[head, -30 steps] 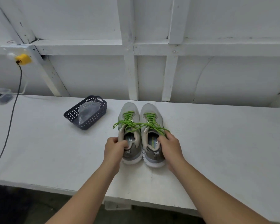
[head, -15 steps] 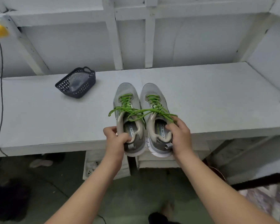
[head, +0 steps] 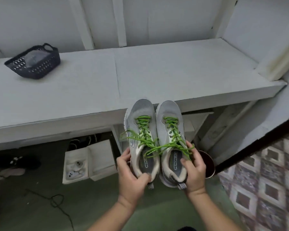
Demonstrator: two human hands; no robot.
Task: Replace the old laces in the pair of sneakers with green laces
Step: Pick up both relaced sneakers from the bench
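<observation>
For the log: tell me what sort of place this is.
Probably a storeroom or workshop corner. A white painted bench stands against bare white framed walls, open white boxes and a loose cable lie on the green floor beneath, and a dark plastic basket sits on the bench.

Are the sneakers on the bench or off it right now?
Off it. The left hand and right hand hold the sneakers in the air, nearer than the bench edge, floor beneath.

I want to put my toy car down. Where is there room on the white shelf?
The white shelf is bare from the dark basket at its left end across to the right corner. Crowded spot: just off its front edge, where the left hand and right hand hold the sneakers.
</observation>
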